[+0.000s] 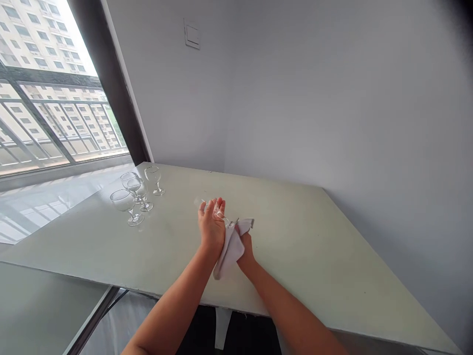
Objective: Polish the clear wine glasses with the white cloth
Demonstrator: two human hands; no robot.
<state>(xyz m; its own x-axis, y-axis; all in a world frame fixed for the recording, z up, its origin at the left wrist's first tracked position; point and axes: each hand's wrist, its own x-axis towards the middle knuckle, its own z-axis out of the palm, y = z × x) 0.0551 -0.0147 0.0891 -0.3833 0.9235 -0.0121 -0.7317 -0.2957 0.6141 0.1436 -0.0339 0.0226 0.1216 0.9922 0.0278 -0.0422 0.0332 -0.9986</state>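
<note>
My left hand (212,226) is closed around a clear stemmed glass (219,213), held tilted above the table. Much of the glass is hidden by the fingers. In my right hand (247,247) is a pale cloth (231,249), bunched at the top with a loose fold hanging down between my wrists. The cloth touches the end of the glass near my left palm. Most of the right fingers are covered by the cloth.
Several clear stemmed glasses (135,220) stand upright in a group at the table's left side. The pale green table (295,256) meets grey walls at the back and right. A window (55,113) with a railing outside is at the left.
</note>
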